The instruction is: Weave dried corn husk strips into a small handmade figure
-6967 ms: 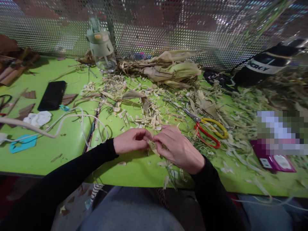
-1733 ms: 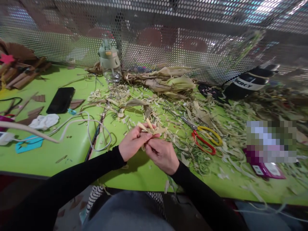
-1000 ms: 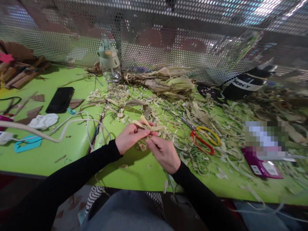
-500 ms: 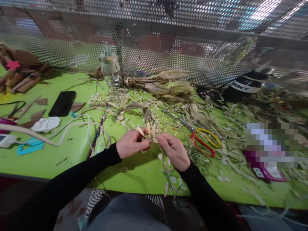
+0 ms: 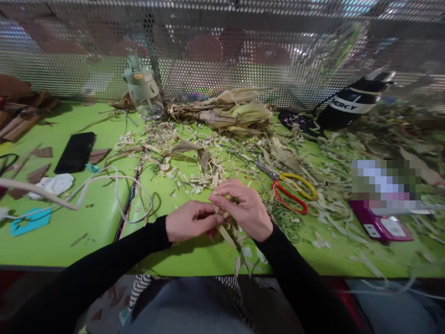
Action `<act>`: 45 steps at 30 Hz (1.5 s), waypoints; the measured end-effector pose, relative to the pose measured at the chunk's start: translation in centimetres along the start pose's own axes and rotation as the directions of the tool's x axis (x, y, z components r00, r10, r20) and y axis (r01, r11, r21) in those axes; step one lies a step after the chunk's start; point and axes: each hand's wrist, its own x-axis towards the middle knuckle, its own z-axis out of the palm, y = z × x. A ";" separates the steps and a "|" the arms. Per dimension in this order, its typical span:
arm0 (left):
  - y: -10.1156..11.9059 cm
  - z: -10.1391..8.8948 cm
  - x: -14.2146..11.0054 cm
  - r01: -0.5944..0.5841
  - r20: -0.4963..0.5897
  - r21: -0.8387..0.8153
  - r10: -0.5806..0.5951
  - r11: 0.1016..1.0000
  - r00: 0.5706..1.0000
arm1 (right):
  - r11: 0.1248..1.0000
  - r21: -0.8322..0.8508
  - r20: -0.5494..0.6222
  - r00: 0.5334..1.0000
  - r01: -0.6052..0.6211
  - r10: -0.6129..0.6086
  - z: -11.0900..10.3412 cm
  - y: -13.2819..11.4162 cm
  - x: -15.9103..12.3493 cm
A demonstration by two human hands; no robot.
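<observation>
My left hand (image 5: 189, 221) is closed in a pinch on a small piece of corn husk, just above the table's front part. My right hand (image 5: 248, 211) bends over the same piece from the right, thumb and fingers closed on it. A pale husk strip (image 5: 226, 235) sticks out below the fingers, slanting down to the right. Most of the held piece is hidden by the fingers. Scissors (image 5: 278, 176) with one yellow and one red handle lie to the right of my right hand. Husk scraps (image 5: 208, 174) are strewn just beyond both hands.
Dried corn husks (image 5: 236, 116) lie along the perforated metal panel (image 5: 215, 65). A clear bottle (image 5: 146, 95) stands at the back left, a black bottle (image 5: 354, 104) leans at the right. A phone (image 5: 75, 152) and white cable (image 5: 118, 195) lie left, a purple device (image 5: 389, 227) right.
My right hand has come up and over the held piece, closer to my left hand. Two pale pointed tips that stood up are now out of sight. The view has shifted slightly.
</observation>
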 end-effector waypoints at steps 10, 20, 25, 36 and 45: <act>1.0 0.0 -0.4 0.035 -0.120 -0.314 -0.077 0.949 0.990 | 0.974 -0.092 0.048 0.976 -0.207 0.212 -1.8 -0.1 0.8; 0.5 0.7 0.1 0.001 -0.115 -0.392 -0.050 0.920 0.992 | 0.913 0.258 0.279 0.929 -0.315 0.241 -0.6 -0.2 -0.1; 0.6 0.6 -0.1 -0.028 -0.142 -0.383 -0.029 0.923 0.989 | 0.939 0.242 0.158 0.965 -0.245 0.211 -0.5 -0.5 -0.5; -0.2 0.9 -0.2 0.010 -0.136 -0.054 -0.018 0.998 0.991 | 0.851 0.375 0.043 0.924 -0.368 0.380 0.1 1.8 -0.6; -0.1 0.7 0.0 -0.012 -0.123 -0.617 -0.081 0.787 0.989 | 0.924 0.211 0.140 0.945 -0.321 0.296 -1.3 1.1 -0.1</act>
